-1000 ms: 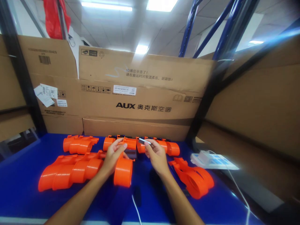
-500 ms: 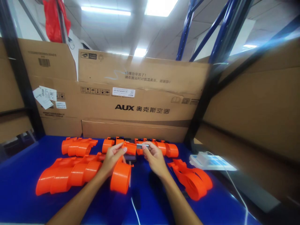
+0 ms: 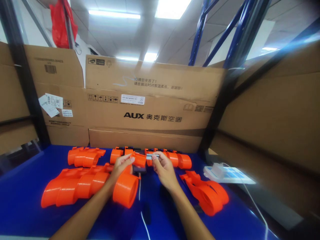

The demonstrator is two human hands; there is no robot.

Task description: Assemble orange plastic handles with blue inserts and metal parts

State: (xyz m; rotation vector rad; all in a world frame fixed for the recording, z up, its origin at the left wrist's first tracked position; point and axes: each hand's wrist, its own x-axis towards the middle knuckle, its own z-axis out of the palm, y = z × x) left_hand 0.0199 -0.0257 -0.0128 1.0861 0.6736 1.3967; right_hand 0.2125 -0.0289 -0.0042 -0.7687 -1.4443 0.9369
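Observation:
My left hand (image 3: 121, 165) grips an orange plastic housing (image 3: 127, 186) with a wide round mouth, tilted up from the blue table (image 3: 22, 216). A dark module (image 3: 139, 169) sits inside it by my fingers. My right hand (image 3: 163, 168) pinches a small grey metal part (image 3: 152, 155) between thumb and fingertips, held close to the housing's upper end. Both hands nearly meet above the table's middle.
More orange housings lie left (image 3: 72, 185), at the back (image 3: 180, 160) and right (image 3: 206, 193). A white power strip (image 3: 227, 173) with a cable sits at the right. Large cardboard boxes (image 3: 150, 100) wall the back and sides. A white wire (image 3: 143, 216) crosses the front.
The orange housing in my left hand has tipped its round mouth lower and leftward. My right hand brought the grey part slightly closer to the housing.

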